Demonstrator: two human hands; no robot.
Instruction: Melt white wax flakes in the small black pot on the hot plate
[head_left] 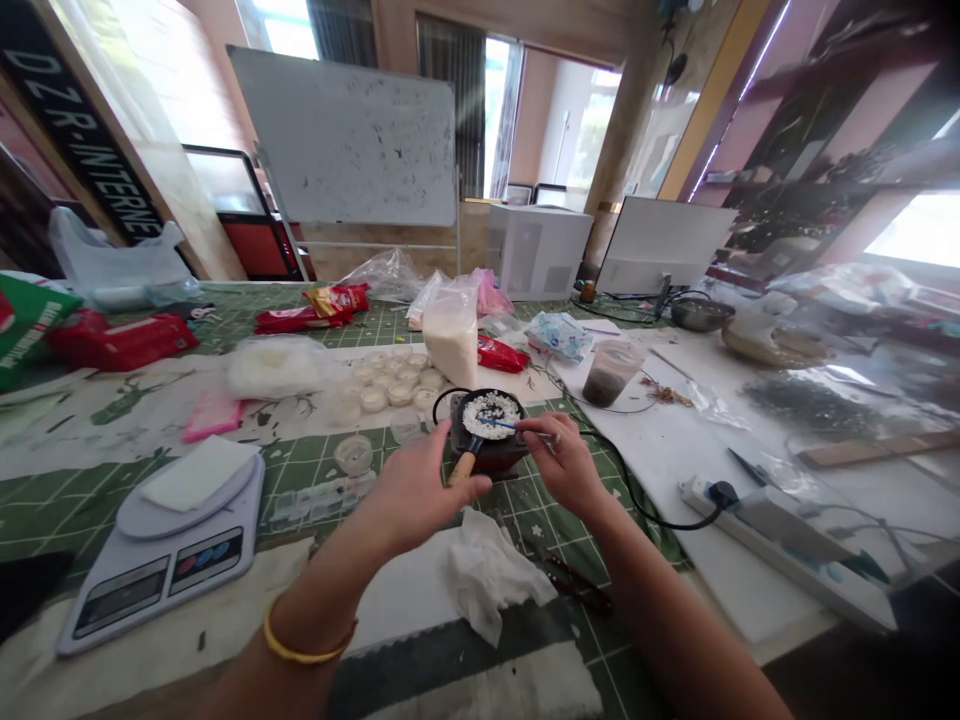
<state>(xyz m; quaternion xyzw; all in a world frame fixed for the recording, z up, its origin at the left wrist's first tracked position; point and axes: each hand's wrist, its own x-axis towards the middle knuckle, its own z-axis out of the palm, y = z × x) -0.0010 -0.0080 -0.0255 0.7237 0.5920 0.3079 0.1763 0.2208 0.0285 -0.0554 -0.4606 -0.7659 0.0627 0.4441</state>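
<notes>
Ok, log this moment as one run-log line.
left hand: wooden handle of black saucepan | right hand: blue stirrer in white flakes

I'm gripping the wooden handle [463, 468] of a small black pan [495, 393] in my left hand [424, 490], my fingers wrapped around it close to the pan. The pan is sitting level on a small dark burner [487, 458], on a green cutting mat [517, 500]. Its inside is filled with white flakes [491, 415], flecked with a few dark specks. My right hand [561, 463] is pinching a thin stick [504, 426], blue toward its tip, holding it nearly flat, with its end reaching over the rim and touching the flakes.
</notes>
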